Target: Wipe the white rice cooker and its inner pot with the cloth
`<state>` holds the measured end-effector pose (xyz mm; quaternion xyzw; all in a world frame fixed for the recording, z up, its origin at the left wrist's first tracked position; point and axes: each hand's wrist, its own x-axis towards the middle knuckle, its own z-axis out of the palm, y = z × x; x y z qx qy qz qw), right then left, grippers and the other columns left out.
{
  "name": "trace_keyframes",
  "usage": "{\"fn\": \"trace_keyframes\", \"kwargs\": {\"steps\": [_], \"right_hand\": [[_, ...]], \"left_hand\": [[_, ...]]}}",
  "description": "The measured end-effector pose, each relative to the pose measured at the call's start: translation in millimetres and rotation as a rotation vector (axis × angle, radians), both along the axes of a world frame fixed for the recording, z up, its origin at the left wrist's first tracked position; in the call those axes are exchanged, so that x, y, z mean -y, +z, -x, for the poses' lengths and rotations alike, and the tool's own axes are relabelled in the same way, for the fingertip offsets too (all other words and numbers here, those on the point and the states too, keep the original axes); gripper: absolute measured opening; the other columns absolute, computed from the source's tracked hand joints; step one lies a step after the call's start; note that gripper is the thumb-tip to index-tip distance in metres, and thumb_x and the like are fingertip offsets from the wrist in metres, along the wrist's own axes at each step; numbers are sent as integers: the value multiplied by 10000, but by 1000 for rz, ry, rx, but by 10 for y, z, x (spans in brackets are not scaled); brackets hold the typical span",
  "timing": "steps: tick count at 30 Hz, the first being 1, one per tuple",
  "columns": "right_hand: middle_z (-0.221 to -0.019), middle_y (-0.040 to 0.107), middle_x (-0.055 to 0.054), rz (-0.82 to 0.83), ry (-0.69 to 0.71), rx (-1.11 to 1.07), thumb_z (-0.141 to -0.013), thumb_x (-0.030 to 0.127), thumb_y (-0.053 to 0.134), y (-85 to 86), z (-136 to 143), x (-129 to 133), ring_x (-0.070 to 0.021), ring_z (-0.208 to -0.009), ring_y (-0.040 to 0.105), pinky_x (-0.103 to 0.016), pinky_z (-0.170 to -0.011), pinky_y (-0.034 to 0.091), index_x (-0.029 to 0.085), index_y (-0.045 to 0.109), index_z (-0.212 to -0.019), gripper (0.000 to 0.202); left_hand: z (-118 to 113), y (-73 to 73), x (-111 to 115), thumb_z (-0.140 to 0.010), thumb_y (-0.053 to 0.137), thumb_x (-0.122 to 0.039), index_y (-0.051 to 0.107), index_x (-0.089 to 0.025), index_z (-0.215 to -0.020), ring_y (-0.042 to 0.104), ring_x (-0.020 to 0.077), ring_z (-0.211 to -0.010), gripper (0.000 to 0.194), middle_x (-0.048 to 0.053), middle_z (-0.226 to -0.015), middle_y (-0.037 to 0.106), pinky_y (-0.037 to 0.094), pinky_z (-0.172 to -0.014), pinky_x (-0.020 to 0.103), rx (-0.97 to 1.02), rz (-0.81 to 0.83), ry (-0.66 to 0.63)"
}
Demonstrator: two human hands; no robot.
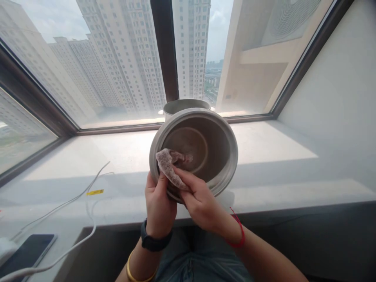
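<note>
A round grey metal pot point(221, 152) is tilted with its mouth towards me, low over the windowsill. My left hand point(160, 205) is closed on the lower left of its rim, thumb on the near side by a brownish-white cloth point(167, 161). The fuzzy cloth drapes over the rim and trails into the pot. My right hand point(202, 197) pinches the cloth's lower end between thumb and fingers, at the lower edge of the rim. Part of the left fingers is hidden behind the pot.
Behind the pot, against the window, stands a second round pot point(186, 103). The white windowsill point(264, 172) spans the view. A phone point(26, 252), a white cable point(73, 244) and a thin wire with a yellow tag point(95, 192) lie at the left.
</note>
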<state>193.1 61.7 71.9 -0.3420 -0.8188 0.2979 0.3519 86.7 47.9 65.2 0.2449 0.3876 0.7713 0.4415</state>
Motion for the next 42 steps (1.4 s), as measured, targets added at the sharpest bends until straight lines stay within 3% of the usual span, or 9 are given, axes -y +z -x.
{"fn": "trace_keyframes", "kwargs": {"steps": [4, 6, 11, 16, 21, 28, 33, 38, 42], "right_hand": [[-1412, 584, -6, -291, -141, 300, -881, 78, 426, -121, -336, 246, -287, -1336, 489, -712, -1136, -117, 392, 548, -1392, 612], [-1413, 585, 2, -420, -294, 371, -868, 51, 412, -217, -486, 287, -314, -1373, 450, -743, -1052, -231, 387, 587, -1348, 611], [-1549, 428, -53, -524, -550, 320, -854, 84, 440, -380, -691, -3, -388, -1485, 241, -778, -1117, 11, 268, 571, -1381, 572], [-1661, 154, -68, -604, -519, 140, -835, 146, 506, -171, -935, -594, -387, -1493, 213, -596, -1152, 328, 183, 586, -1366, 539], [-1651, 204, 13, -831, -336, 336, -810, 117, 569, 300, -861, -870, -387, -1464, 274, -611, -1154, 286, 302, 589, -1374, 594], [-1592, 343, 98, -1038, 25, 505, -915, 176, 559, 723, -452, -741, -321, -1446, 305, -608, -1158, 232, 412, 589, -1334, 482], [-1533, 449, -5, -739, -268, 270, -835, 148, 634, 647, -775, -754, -352, -1322, 447, -551, -1082, 393, 334, 669, -1284, 487], [-1198, 646, -60, -117, -405, -518, -755, 271, 727, -105, -840, -646, -256, -1097, 620, -420, -944, 531, 258, 759, -1051, 299], [-1038, 714, -15, 424, -486, -1205, -766, 381, 745, -597, -589, -452, -208, -890, 690, -392, -757, 590, 279, 666, -1149, 405]], "left_hand": [[215, 179, 5, -754, 806, -348, 711, -269, -949, 710, 171, -857, 230, -22, -923, 747, 567, -808, 276, 3, 1, 109], [266, 211, 5, -715, 817, -263, 707, -275, -1000, 704, 170, -876, 306, -26, -934, 743, 563, -813, 273, 9, 15, 155], [169, 144, 30, -534, 766, -85, 694, -213, -909, 685, 175, -802, 403, -17, -851, 729, 559, -724, 255, 63, 64, 127], [96, 106, 111, -517, 708, -81, 668, -184, -852, 636, 148, -714, 352, -10, -784, 708, 524, -638, 215, 15, 145, 20], [160, 159, 136, -512, 646, -63, 662, -170, -853, 559, 110, -607, 357, -23, -695, 655, 460, -543, 171, -48, 223, -101], [222, 268, 108, -484, 628, -45, 676, -182, -978, 586, 136, -605, 515, -14, -745, 675, 499, -569, 216, -49, 242, -223], [338, 335, 144, -484, 655, -58, 684, -175, -922, 596, 140, -618, 454, -6, -747, 686, 495, -553, 206, -73, 231, -117], [294, 307, 152, -490, 719, -76, 674, -192, -840, 645, 159, -701, 372, -15, -785, 705, 531, -613, 223, -44, 95, 166], [198, 237, 145, -508, 739, -86, 672, -203, -841, 640, 150, -726, 360, -28, -778, 697, 537, -657, 239, 6, 41, 312]]}}
